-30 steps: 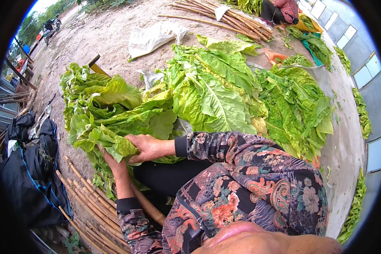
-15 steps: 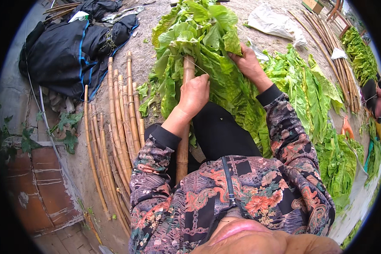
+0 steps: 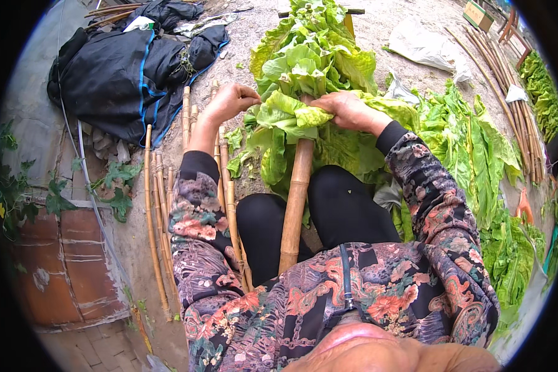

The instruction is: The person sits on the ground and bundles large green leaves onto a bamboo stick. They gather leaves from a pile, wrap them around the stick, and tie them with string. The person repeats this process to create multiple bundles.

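Observation:
A thick bamboo pole point(image 3: 298, 180) runs away from me between my knees, its far part covered by a dense stack of large green leaves point(image 3: 307, 46). Across the pole, at the near end of the stack, lies a bunch of pale green leaves point(image 3: 288, 115). My right hand point(image 3: 350, 111) is closed on the right end of this bunch. Just left of the bunch, my left hand point(image 3: 229, 102) is raised with its fingertips pinched together. Whatever it may hold is too small to make out.
Loose bamboo poles point(image 3: 158, 229) lie to my left, near a black tarp point(image 3: 105, 80) with blue edging. On my right spread heaps of loose green leaves point(image 3: 456, 136). A white sack point(image 3: 425, 43) and a bundle of poles point(image 3: 508, 99) lie farther right.
My left hand has left the pole and moved left, fingers pinched. My right hand has come inward to the pole, and a leaf bunch now lies across it. The view has shifted slightly.

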`<state>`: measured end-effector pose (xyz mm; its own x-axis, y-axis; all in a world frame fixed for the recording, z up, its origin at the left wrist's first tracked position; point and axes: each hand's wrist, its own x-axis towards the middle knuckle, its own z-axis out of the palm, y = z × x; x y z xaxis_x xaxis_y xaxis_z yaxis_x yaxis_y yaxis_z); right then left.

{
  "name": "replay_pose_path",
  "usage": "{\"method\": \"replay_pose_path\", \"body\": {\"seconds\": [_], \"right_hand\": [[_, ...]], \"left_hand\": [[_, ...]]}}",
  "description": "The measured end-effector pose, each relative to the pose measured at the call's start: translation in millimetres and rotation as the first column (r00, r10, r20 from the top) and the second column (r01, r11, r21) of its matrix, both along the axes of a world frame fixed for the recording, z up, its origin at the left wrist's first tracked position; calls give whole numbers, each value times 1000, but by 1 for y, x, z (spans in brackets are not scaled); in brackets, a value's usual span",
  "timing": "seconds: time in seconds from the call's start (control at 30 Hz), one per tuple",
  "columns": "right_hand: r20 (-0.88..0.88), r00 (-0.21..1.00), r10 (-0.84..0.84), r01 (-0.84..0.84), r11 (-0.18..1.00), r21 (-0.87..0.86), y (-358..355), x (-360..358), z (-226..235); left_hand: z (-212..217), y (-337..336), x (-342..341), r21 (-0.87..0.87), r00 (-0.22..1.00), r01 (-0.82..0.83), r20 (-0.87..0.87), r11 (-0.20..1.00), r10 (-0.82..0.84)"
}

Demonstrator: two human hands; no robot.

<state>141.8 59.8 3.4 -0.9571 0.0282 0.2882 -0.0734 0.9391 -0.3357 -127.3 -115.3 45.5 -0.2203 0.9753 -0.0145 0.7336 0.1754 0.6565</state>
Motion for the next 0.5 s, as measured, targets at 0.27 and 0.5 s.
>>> {"method": "replay_pose_path", "body": {"seconds": [0.27, 0.5], "right_hand": [[-49, 993, -105, -4, 395, -919, 5, 5, -43], [-169, 934, -315, -163, 47, -986, -6, -6, -64]], "left_hand": [[-73, 50, 15, 96, 502, -238, 864, 966, 38], [-93, 65, 29, 62, 813, -126, 578, 990, 67]]}}
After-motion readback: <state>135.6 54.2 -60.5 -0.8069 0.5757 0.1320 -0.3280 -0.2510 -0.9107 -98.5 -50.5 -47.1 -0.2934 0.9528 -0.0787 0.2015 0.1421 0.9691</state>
